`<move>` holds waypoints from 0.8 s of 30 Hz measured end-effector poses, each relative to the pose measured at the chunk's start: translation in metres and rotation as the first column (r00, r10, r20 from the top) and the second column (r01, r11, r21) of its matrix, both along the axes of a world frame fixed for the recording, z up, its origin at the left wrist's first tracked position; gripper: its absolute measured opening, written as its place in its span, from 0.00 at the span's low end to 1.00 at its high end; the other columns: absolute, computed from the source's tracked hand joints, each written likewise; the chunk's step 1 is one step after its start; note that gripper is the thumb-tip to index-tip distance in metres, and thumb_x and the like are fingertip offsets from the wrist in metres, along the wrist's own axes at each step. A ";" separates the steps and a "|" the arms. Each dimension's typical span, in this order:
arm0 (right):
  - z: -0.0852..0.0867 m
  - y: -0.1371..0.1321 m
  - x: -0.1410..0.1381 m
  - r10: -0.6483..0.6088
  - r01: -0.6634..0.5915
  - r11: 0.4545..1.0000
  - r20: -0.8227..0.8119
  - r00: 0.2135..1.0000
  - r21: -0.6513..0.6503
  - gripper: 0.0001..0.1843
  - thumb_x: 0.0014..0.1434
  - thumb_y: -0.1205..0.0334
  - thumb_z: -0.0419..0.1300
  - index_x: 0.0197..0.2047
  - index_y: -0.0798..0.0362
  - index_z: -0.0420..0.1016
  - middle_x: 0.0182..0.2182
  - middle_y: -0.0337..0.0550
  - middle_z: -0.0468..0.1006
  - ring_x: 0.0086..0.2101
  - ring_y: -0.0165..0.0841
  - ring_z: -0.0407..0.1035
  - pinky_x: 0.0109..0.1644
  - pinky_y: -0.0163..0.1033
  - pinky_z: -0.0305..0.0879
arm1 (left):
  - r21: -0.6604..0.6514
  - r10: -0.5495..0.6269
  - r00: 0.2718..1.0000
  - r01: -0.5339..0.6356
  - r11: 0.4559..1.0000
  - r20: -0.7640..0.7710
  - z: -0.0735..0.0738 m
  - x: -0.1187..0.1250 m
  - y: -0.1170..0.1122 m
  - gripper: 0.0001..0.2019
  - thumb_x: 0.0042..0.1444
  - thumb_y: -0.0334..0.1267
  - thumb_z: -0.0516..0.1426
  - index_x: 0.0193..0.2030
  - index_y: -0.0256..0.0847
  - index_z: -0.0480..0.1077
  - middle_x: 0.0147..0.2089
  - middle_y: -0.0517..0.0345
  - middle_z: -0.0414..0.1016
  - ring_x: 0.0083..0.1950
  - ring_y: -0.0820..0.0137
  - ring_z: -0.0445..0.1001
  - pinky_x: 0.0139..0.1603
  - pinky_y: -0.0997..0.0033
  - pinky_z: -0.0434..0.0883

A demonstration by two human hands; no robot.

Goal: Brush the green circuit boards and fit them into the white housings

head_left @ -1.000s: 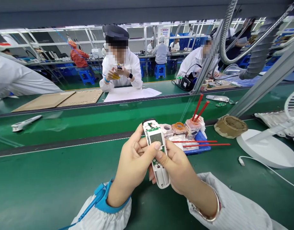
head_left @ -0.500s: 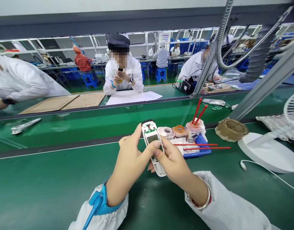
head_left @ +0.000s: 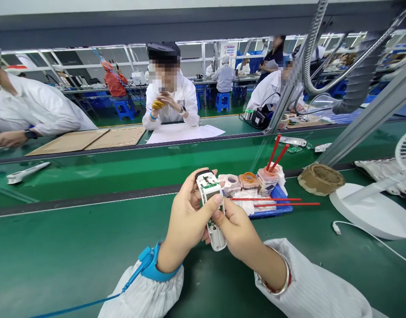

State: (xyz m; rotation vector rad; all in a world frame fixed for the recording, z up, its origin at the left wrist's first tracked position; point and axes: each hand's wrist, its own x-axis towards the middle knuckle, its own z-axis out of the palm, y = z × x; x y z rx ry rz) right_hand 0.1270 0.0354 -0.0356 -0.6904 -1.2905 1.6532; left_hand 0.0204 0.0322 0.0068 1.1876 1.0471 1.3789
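Note:
A white handheld electronic device [head_left: 218, 240] with its casing open is held over the green bench. Its inside shows a green circuit board, a small grey screen and a black top end. My left hand [head_left: 185, 223] wraps round its left side and back, thumb pressing on the front near the screen. From the right, my right hand [head_left: 242, 229] grips the lower half, its thumb beside the left one. The thumbs cover part of the board. A blue wrist strap [head_left: 159, 267] with a cord is on my left wrist.
Beyond my hands sits a blue tray [head_left: 272, 211] with small bottles and red sticks. To the right are a tape roll [head_left: 321, 179], a white fan [head_left: 371, 210] and a cable [head_left: 371, 240]. A white device part [head_left: 28, 173] lies on the green belt [head_left: 123, 173]; co-workers sit across.
My left hand has moved slightly right and its fingers now reach round the device's top. The device's lower end has shifted down and left. The white part on the belt has slid left.

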 end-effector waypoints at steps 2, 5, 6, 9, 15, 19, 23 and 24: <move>-0.002 0.003 -0.001 -0.013 0.013 0.999 -0.018 1.000 -0.036 0.21 0.56 0.43 0.58 0.38 0.54 0.66 0.17 0.35 0.70 0.16 0.28 0.65 0.18 0.31 0.62 | 0.013 -0.004 1.000 0.004 1.000 -0.018 -0.004 0.001 0.003 0.23 0.50 0.38 0.61 0.54 0.47 0.62 0.56 0.50 0.70 0.33 0.66 0.78 0.11 0.80 0.66; -0.006 0.010 -0.002 -0.032 0.027 0.995 -0.054 0.998 -0.099 0.20 0.55 0.43 0.59 0.36 0.54 0.66 0.16 0.35 0.70 0.16 0.28 0.65 0.18 0.30 0.61 | 0.043 -0.004 1.000 0.005 0.999 -0.011 -0.013 0.001 0.015 0.21 0.51 0.37 0.61 0.53 0.46 0.63 0.57 0.50 0.69 0.37 0.65 0.78 0.16 0.81 0.70; -0.006 0.013 -0.001 -0.028 0.020 0.993 -0.065 0.997 -0.119 0.20 0.54 0.44 0.60 0.36 0.54 0.66 0.17 0.35 0.70 0.16 0.28 0.66 0.19 0.31 0.63 | 0.047 -0.009 1.000 0.008 0.999 0.017 -0.017 0.000 0.019 0.21 0.51 0.37 0.61 0.52 0.44 0.64 0.57 0.50 0.69 0.40 0.64 0.78 0.21 0.79 0.73; -0.005 0.020 0.000 0.027 -0.041 0.985 -0.084 0.996 -0.170 0.19 0.53 0.47 0.62 0.38 0.54 0.67 0.22 0.37 0.73 0.21 0.31 0.70 0.25 0.36 0.69 | 0.005 -0.022 0.991 0.021 1.000 0.128 -0.026 -0.002 0.032 0.19 0.50 0.36 0.62 0.49 0.41 0.65 0.55 0.49 0.70 0.47 0.61 0.76 0.37 0.73 0.76; -0.004 0.026 0.004 0.068 -0.082 0.981 -0.083 0.994 -0.176 0.17 0.50 0.52 0.64 0.38 0.54 0.68 0.26 0.38 0.74 0.25 0.34 0.73 0.31 0.42 0.72 | -0.012 -0.036 0.986 0.038 0.999 0.165 -0.028 -0.006 0.037 0.21 0.49 0.37 0.62 0.50 0.41 0.64 0.56 0.47 0.69 0.48 0.59 0.75 0.40 0.70 0.75; -0.007 0.019 0.002 0.021 -0.035 0.987 -0.086 0.996 -0.159 0.19 0.50 0.52 0.65 0.40 0.54 0.69 0.28 0.39 0.75 0.26 0.34 0.72 0.32 0.43 0.72 | 0.036 -0.088 0.990 0.084 0.996 0.111 -0.024 -0.007 0.031 0.22 0.50 0.36 0.62 0.51 0.42 0.63 0.56 0.48 0.69 0.49 0.60 0.74 0.38 0.72 0.74; -0.002 0.009 0.001 -0.012 -0.002 0.987 -0.084 0.996 -0.163 0.21 0.50 0.51 0.64 0.43 0.55 0.68 0.30 0.41 0.75 0.26 0.34 0.72 0.32 0.43 0.72 | 0.024 -0.116 0.992 0.115 0.993 0.046 -0.018 -0.007 0.022 0.23 0.51 0.37 0.61 0.53 0.44 0.62 0.58 0.49 0.67 0.46 0.62 0.75 0.28 0.77 0.73; 0.000 0.008 0.001 -0.010 -0.004 0.986 -0.083 0.996 -0.166 0.22 0.50 0.50 0.64 0.43 0.55 0.68 0.30 0.41 0.75 0.26 0.34 0.72 0.32 0.43 0.72 | 0.016 -0.117 0.992 0.117 0.993 0.044 -0.017 -0.007 0.020 0.22 0.51 0.37 0.61 0.53 0.44 0.62 0.58 0.49 0.67 0.45 0.62 0.76 0.26 0.78 0.72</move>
